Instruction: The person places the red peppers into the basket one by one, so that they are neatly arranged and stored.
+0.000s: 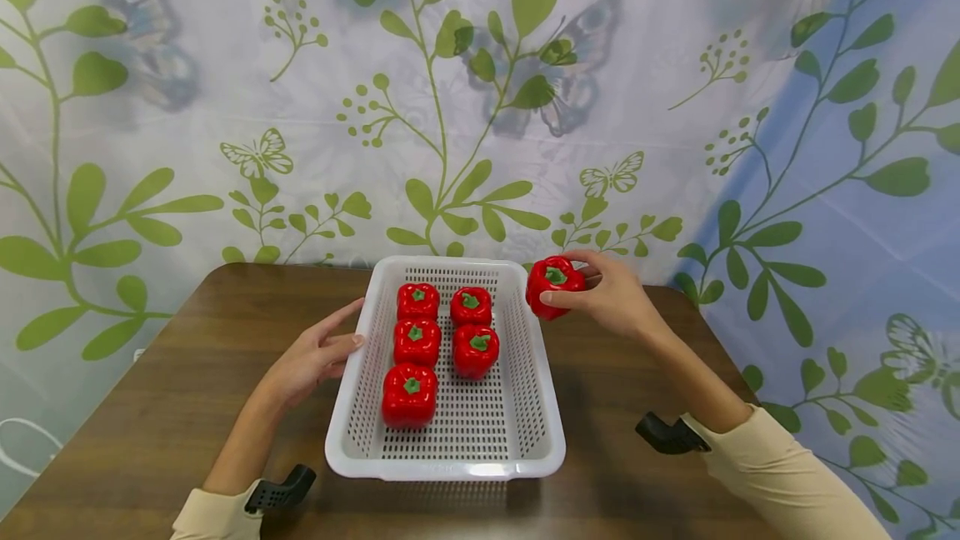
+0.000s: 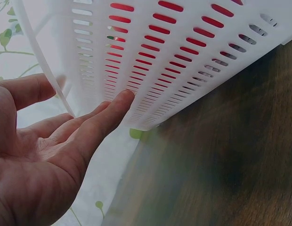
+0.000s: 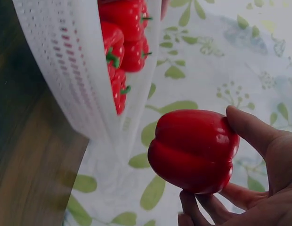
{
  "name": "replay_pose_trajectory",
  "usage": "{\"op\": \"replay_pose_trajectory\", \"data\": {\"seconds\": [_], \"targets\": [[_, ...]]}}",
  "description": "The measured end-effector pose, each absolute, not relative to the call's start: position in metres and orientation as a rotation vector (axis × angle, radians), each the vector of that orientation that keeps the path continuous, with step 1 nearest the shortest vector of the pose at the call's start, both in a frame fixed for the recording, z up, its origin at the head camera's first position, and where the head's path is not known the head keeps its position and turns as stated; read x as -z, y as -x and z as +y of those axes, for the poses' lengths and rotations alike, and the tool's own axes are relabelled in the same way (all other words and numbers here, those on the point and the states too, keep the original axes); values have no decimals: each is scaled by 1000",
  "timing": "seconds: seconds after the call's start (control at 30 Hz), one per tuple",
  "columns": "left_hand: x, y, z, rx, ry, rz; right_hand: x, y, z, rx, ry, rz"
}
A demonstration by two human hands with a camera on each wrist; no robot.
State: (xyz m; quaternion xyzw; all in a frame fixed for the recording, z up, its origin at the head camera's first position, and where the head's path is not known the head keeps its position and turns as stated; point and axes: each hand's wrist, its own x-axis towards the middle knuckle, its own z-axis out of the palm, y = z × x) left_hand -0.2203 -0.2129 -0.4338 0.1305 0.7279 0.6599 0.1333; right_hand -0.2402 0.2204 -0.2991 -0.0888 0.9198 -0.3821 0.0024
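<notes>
In the head view my right hand holds a glossy red bell pepper, just beyond the right rim of a white perforated basket. Its green stem faces the head camera. The right wrist view shows this bell pepper between the thumb and the fingers of the right hand. On the basket's other side, my left hand rests against the left rim. From the left wrist, the fairly straight fingers of that hand touch the slotted outer wall and the rim.
Inside the basket several more red bell peppers stand in two columns at the left and middle, stems up. The basket stands on a dark wooden table. A patterned curtain hangs behind the table's far edge.
</notes>
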Motion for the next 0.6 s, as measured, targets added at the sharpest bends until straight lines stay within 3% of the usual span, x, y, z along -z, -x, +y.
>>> {"op": "replay_pose_trajectory", "data": {"seconds": [0.6], "targets": [[435,220,-213,-1912,-376,2127,305,217,174,1032,517,2726]]}}
